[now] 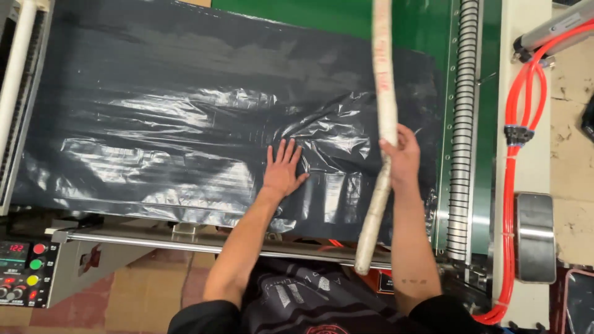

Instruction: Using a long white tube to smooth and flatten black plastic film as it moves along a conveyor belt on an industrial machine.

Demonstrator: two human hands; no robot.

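The left hand (283, 169) lies flat with its fingers spread, palm pressed down on the black plastic sheet (185, 124) and gripping nothing. The right hand (402, 158) is closed around a long whitish tube (385, 93), held roughly upright in the view, tilting a little so its lower end comes back toward the person's body. The tube's top runs out of the frame, so its full length is not visible, and faint reddish marks on it are too blurred to make out. The two hands are apart, with a stretch of wrinkled plastic between them. The sheet is spread wide over a green machine bed (421, 25) and hides most of it; only a strip of green shows at the far edge and along the right. The sheet's left end slips under a pale roller (15, 80) that is itself cut off by the frame. At the near edge a bright metal rail (154, 242) runs across, partly covered by both forearms. To the right of the plastic stands a column wound with a coil (463, 124), then a white frame member (526, 154) with a bundle of orange hoses (511, 185) running down it. At lower left sits a control panel (23, 272) with coloured buttons. The person's dark shirt fills the bottom edge.
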